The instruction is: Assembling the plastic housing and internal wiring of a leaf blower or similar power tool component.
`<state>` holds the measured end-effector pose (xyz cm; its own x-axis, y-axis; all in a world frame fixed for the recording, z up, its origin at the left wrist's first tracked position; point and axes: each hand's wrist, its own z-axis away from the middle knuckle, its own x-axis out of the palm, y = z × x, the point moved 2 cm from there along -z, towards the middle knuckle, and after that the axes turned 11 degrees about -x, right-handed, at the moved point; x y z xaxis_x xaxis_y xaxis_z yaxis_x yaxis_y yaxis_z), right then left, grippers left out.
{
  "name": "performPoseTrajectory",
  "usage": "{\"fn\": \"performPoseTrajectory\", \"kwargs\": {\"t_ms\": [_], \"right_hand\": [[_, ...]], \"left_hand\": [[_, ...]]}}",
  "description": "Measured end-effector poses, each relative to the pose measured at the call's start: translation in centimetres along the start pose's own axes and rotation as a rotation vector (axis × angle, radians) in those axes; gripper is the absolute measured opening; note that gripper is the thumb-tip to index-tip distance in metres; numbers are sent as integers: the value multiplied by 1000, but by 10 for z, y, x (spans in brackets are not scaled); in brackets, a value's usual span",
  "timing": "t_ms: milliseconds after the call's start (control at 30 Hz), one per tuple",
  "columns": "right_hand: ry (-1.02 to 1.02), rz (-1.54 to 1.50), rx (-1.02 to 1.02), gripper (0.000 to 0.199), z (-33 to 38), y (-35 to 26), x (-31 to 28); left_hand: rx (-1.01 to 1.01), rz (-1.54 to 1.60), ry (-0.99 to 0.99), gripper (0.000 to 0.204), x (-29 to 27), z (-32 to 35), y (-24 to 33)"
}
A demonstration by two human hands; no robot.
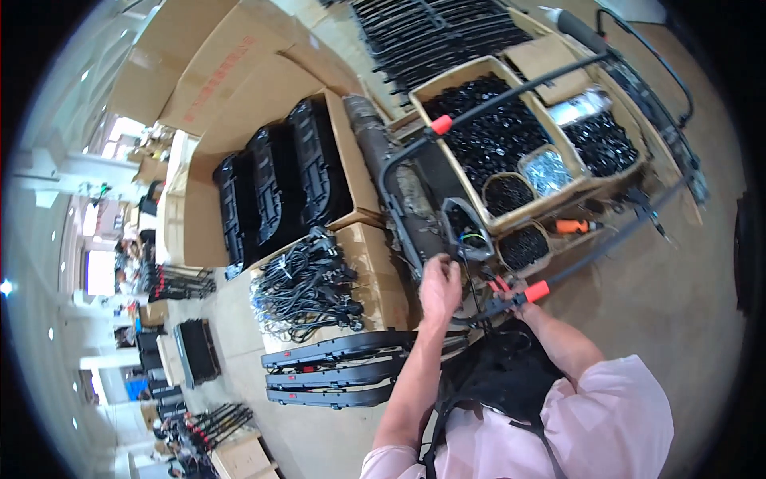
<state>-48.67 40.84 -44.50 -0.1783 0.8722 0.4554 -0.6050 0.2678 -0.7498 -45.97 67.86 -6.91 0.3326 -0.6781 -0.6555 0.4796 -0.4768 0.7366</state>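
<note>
A black tubular frame [574, 266] with red sleeves lies across the bench in front of me. My left hand [441, 289] is closed at the frame's near left bar, fingertips pinched together; what they hold is too small to make out. Close by on the right, my right hand [520, 305] is curled round a small red-handled tool [498, 284] that looks like pliers. It sits beside the red sleeve [536, 291] and a black fitting on the bar. A thin black cable [476, 297] runs down between my hands.
Beyond my hands stand a bin of small black parts [487, 120], a clear bag [467, 231], a tub of black pieces [524, 247] and an orange-handled tool [570, 227]. Leftward are bundled cables [307, 283] on a carton, a box of black housings [275, 172] and stacked black bars [339, 374].
</note>
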Motion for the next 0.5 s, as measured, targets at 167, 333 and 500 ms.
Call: {"fn": "performPoseTrajectory", "kwargs": {"t_ms": [167, 333, 500], "right_hand": [[-34, 249, 442, 30, -7, -78, 131], [-292, 625, 90, 35, 39, -109, 45], [-269, 875, 368, 38, 108, -256, 9]], "left_hand": [[116, -379, 630, 31, -124, -133, -15], [40, -732, 796, 46, -173, -246, -21], [-193, -950, 507, 37, -193, -278, -40]]}}
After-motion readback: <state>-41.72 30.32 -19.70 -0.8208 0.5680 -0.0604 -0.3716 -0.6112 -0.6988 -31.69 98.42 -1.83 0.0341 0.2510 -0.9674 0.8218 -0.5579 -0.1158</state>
